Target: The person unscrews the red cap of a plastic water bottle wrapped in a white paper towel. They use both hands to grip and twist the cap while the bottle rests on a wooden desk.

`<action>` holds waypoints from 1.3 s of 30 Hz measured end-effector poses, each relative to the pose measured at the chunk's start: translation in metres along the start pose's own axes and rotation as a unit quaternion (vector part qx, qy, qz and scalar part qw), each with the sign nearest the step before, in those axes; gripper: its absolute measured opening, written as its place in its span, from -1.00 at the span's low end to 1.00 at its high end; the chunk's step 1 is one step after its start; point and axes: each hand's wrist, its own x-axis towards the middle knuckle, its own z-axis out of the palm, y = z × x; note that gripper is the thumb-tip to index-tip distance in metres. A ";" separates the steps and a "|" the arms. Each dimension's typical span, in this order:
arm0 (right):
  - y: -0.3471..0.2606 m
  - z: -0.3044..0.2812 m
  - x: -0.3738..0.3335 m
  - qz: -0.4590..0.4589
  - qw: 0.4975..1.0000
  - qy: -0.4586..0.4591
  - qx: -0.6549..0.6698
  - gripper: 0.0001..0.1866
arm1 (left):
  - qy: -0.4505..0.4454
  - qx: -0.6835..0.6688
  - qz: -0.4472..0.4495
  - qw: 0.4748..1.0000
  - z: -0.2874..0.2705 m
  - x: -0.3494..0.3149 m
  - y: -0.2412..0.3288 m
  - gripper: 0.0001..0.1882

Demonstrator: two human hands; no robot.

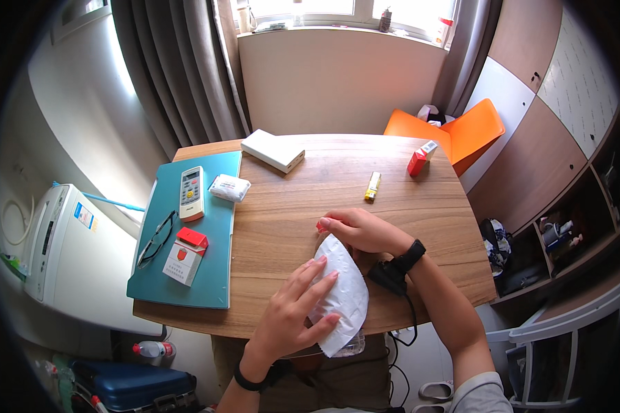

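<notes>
A white crumpled paper-like sheet (344, 292) lies over what looks like a clear plastic bottle (352, 346) at the table's near edge; only its clear end shows. My left hand (293, 316) presses onto the sheet, fingers and thumb spread around it. At the far end, my right hand (358, 230) pinches a small red piece (320, 226), apparently the bottle's cap. Most of the bottle is hidden. A black strap with a dark device (390, 277) and cable sits at my right wrist. Beyond that hand lies a yellow lighter (373, 186).
On the teal folder (213, 275) at left lie a remote control (191, 193), glasses (157, 237), a red-and-white cigarette pack (184, 260) and a tissue pack (229, 188). A white box (273, 150) lies farther back. Another red-and-white pack (421, 158) stands near an orange chair (479, 134).
</notes>
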 end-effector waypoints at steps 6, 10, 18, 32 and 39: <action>-0.004 0.000 -0.001 0.010 1.000 -0.004 0.003 -0.56 | 0.000 -0.001 0.000 1.000 0.000 0.000 -0.001 -0.38; -0.004 -0.001 -0.002 0.012 1.000 -0.007 0.004 -0.56 | -0.001 -0.001 -0.002 1.000 0.000 -0.001 0.000 -0.37; -0.003 -0.001 -0.001 0.008 1.000 -0.006 -0.003 -0.56 | 0.000 0.000 -0.003 1.000 0.001 -0.001 -0.001 -0.37; 0.019 0.002 0.009 -0.038 0.999 0.014 -0.021 -0.50 | 0.006 0.018 -0.033 0.999 0.001 0.000 -0.001 -0.35; 0.003 0.000 0.003 -0.039 0.998 0.012 -0.055 -0.57 | -0.014 0.056 -0.028 0.998 -0.001 0.000 0.000 -0.33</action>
